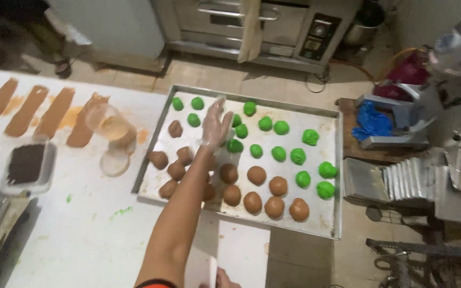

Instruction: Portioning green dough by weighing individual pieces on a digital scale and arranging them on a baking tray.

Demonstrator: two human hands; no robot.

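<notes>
Over the tray [337, 160], my gloved left hand [215, 124] spreads wide above green dough balls [241, 130]; my right hand [224, 279], at the frame's bottom edge, I cannot tell.

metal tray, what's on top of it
The metal tray holds green dough balls and brown dough balls. The gloved left hand and forearm hide some balls.

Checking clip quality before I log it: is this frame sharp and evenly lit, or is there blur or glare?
Head view: soft throughout, the gloved left hand over the metal tray slightly motion-smeared; light dull and even, no hard glare; upper corners dim; right hand cropped at the bottom edge.
</notes>
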